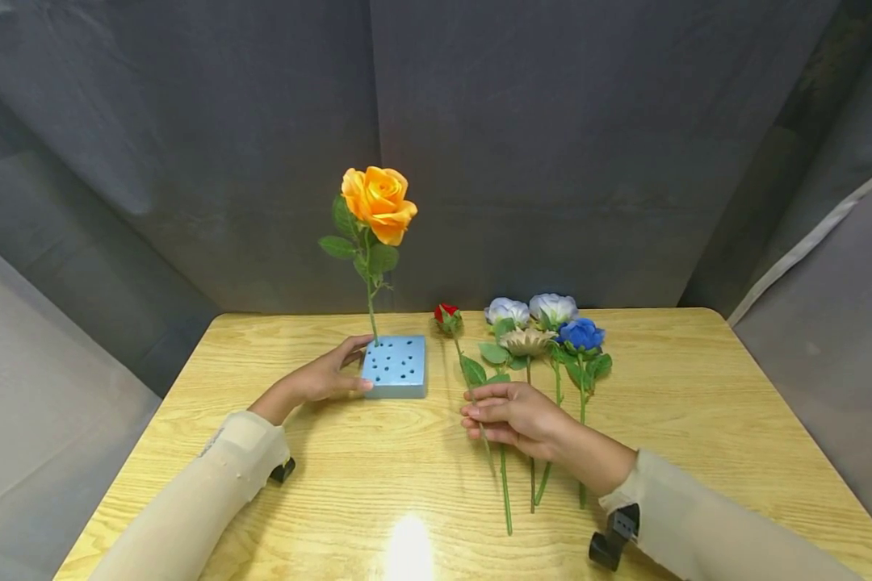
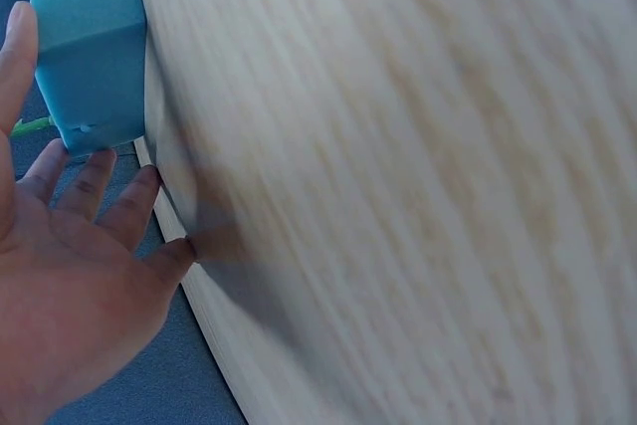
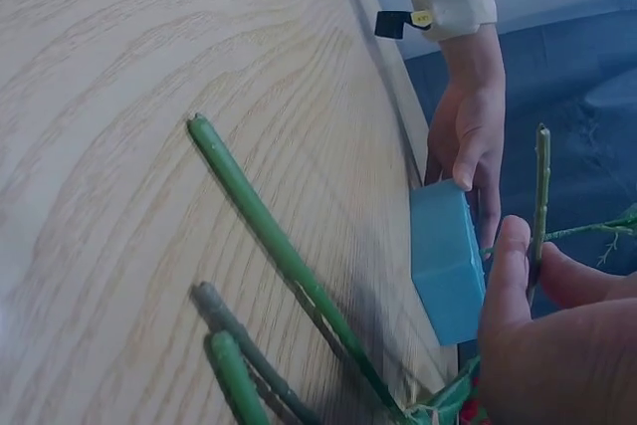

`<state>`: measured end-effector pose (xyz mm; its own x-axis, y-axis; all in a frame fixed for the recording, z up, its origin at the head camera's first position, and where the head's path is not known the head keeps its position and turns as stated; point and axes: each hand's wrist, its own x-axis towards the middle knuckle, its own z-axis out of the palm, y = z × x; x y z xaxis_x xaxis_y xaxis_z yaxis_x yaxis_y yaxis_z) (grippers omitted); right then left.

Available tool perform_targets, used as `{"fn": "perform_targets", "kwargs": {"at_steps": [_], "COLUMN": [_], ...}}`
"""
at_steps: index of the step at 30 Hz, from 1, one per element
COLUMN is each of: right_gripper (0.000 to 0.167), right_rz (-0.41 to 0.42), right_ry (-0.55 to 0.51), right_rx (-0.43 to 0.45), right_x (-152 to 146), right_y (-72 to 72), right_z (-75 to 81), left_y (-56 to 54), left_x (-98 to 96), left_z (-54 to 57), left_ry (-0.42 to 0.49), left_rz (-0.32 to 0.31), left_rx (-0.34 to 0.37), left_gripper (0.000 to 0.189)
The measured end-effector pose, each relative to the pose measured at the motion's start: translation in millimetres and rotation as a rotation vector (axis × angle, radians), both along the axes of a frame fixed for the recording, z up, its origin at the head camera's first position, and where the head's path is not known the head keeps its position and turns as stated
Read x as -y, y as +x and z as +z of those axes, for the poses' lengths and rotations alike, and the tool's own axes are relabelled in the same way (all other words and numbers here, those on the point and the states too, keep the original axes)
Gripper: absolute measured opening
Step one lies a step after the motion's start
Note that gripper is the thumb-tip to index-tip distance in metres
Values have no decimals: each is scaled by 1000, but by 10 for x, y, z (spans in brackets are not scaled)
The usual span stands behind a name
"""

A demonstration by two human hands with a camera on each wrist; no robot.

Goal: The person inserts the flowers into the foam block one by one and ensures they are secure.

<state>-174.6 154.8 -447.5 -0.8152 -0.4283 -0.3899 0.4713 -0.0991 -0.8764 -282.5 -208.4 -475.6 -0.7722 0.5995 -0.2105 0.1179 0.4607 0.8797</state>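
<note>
Red, green-stemmed rose [image 1: 472, 370]: lengthwise near-to-far, pinched by right hand [image 1: 517, 415]
Light-blue, holed block [image 1: 396, 366]: left of rose; left hand [image 1: 325, 376] touches, fingers extended

Your head view is bright, with white glare [image 1: 410, 549] on the near part of the table [image 1: 334, 476] and soft shadow beside your left sleeve [image 1: 189, 492]. Your left wrist view blurs the wood grain; your right wrist view looks dimmer and bluish.
</note>
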Motion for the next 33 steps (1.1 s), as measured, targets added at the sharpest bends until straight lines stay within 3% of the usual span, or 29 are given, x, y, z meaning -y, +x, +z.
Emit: {"fn": "perform_targets", "kwargs": {"at_steps": [13,20,33], "right_gripper": [47,25,19], "right_rz": [8,-30,-116], "right_ry": [33,71,93], "right_rx": [-36,-92,-157], "right_x": [51,124,245], "right_y": [19,-36,-134], "right_z": [-31,-25,18], "left_y": [-13,-10,-3], "left_x": [-2,5,-5], "left_z": [3,0,10], "left_ry": [0,0,-3], "left_rz": [6,-1,0], "left_rx": [6,-7,-14], "left_gripper": [95,94,92]}}
